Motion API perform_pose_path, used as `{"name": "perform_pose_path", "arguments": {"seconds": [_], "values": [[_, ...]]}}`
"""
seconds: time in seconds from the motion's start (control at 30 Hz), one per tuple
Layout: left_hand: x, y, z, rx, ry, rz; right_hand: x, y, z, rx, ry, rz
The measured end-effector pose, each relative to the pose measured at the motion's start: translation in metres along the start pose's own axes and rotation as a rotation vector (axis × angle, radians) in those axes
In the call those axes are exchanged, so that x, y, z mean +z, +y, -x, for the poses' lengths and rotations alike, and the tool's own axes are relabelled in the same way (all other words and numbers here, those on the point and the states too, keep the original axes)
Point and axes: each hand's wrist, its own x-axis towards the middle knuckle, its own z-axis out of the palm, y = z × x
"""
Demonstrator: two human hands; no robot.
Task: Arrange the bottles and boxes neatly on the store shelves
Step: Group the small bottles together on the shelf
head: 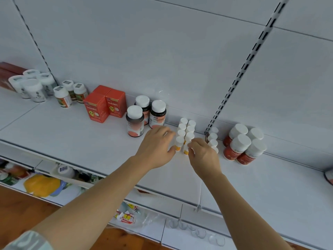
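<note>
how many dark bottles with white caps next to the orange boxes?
3. Front-left dark bottle; one behind it; one to the right, by the left hand. None seem hidden.

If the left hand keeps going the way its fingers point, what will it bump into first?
Probably the front small white-capped bottle in the left row; the left hand already seems to touch it with fingertips and thumb. Behind it stand the rest of that row, then the shelf's back wall.
</note>
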Motion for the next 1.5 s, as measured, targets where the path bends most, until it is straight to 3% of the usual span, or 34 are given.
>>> {"name": "perform_pose_path", "arguments": {"seconds": [0.57,0.93,1.2,1.5], "values": [[0.008,-0.003,-0.014,0.010,-0.022,0.000,0.012,0.005,-0.005,-0.021,0.041,0.023],[0.004,0.017,-0.021,0.105,0.102,0.001,-0.021,0.008,0.021,-0.061,0.162,0.218],[0.016,0.090,-0.025,0.239,0.127,0.050,-0.079,0.033,0.082,0.102,0.155,0.313],[0.042,0.239,-0.024,0.374,0.089,0.035,-0.166,0.114,0.185,0.283,0.176,0.395]]}}
